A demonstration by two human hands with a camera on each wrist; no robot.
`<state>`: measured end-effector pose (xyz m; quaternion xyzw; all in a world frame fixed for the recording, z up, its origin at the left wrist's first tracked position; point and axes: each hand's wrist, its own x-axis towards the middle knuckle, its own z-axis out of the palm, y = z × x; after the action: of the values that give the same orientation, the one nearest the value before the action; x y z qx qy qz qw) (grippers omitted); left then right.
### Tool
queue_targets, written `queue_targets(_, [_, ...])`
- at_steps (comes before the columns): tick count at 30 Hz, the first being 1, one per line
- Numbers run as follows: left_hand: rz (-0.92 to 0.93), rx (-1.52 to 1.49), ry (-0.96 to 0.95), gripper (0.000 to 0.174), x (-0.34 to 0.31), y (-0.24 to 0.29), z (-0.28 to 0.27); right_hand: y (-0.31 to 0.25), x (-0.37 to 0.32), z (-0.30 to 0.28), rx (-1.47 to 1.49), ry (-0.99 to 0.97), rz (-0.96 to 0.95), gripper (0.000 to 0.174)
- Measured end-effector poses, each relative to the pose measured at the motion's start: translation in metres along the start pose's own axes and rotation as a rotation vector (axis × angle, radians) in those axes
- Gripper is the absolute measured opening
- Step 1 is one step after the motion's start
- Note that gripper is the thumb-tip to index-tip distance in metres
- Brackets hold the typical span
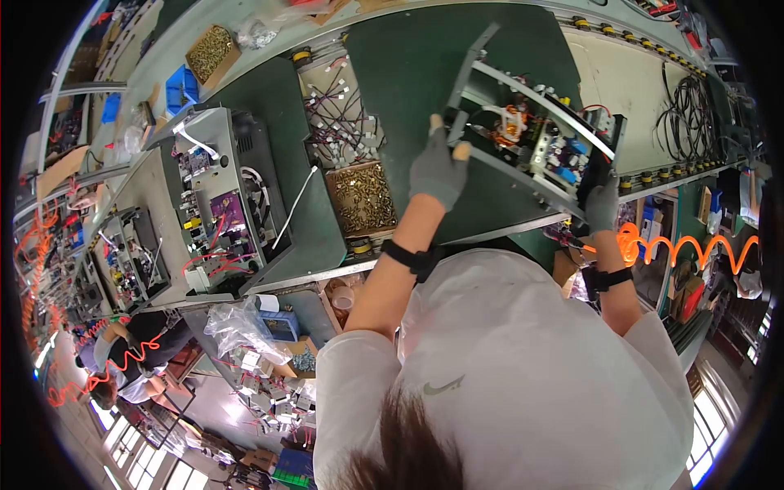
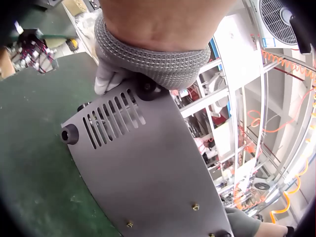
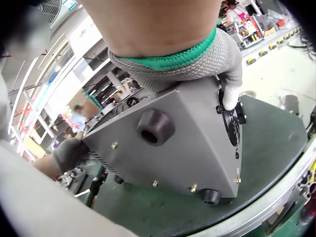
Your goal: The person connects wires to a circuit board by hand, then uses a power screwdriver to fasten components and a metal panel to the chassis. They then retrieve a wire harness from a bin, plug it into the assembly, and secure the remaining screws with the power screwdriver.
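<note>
The left hand (image 1: 439, 171) and right hand (image 1: 603, 206) are gripping opposite ends of the metal chassis (image 2: 148, 163), which is tilting over the green surface (image 1: 400, 69). Moving the 2 grips together should be sparing its exposed components (image 1: 565, 155). The right end is sitting near the surface's front edge (image 1: 523, 224); open room is lying leftward.

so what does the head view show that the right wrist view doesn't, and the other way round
Only the head view: the open inside of the gray metal chassis with its copper coil, a heap of brass fasteners, and the coiled orange hose.

Only the right wrist view: the chassis's outer panel with black feet and brass-colored screws in it.

Both: the chassis, the gloved left hand and right hand holding it, and the green work surface.
</note>
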<state>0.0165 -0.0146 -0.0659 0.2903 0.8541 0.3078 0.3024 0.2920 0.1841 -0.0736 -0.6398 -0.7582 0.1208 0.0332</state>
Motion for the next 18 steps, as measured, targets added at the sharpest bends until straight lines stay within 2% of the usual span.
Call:
queue_targets(1, [-0.002,-0.003,-0.002,0.073,0.005,0.005,0.01,0.021,0.015,0.003,0.018,0.075,-0.088,0.046])
queue_targets(2, [0.101,-0.072,-0.044,0.07,0.011,0.009,0.02,0.043,0.031,0.008,0.036,0.151,-0.175,0.044])
queue_targets(3, [0.205,-0.142,-0.086,0.067,0.015,0.009,0.026,0.059,0.046,0.008,-0.052,0.179,-0.094,0.046])
queue_targets(4, [0.204,-0.149,-0.087,0.067,0.02,0.003,0.031,0.067,0.056,0.002,-0.051,0.163,-0.03,0.045])
queue_targets(6, [0.327,-0.088,-0.169,0.059,0.028,-0.006,0.042,0.079,0.075,-0.011,-0.132,0.115,0.168,0.045])
queue_targets(7, [0.269,-0.229,-0.172,0.049,0.024,-0.008,0.032,0.081,0.081,-0.016,-0.14,0.118,0.174,0.045])
queue_targets(9, [0.05,-0.312,-0.101,0.045,0.024,-0.045,0.038,0.088,0.093,-0.024,-0.071,0.142,0.348,0.047])
queue_targets(11, [-0.351,-0.2,-0.083,0.041,0.015,-0.063,0.019,0.092,0.1,-0.026,-0.039,0.215,0.424,0.049])
queue_targets(12, [-0.364,-0.116,-0.014,0.038,0.014,-0.093,0.026,0.091,0.103,-0.027,0.004,0.287,0.484,0.05])
queue_targets(13, [-0.376,-0.032,0.056,0.036,0.012,-0.122,0.036,0.084,0.105,-0.034,0.013,0.257,0.547,0.052])
queue_targets(15, [-0.41,0.159,0.094,0.029,0.005,-0.136,0.031,0.103,0.119,-0.031,0.006,0.292,0.569,0.052])
queue_targets(16, [-0.403,0.16,0.084,0.029,0.0,-0.14,0.028,0.11,0.125,-0.031,0.006,0.322,0.579,0.051])
queue_targets(18, [-0.266,0.253,0.204,0.026,-0.005,-0.143,0.026,0.124,0.138,-0.031,-0.024,0.329,0.597,0.049])
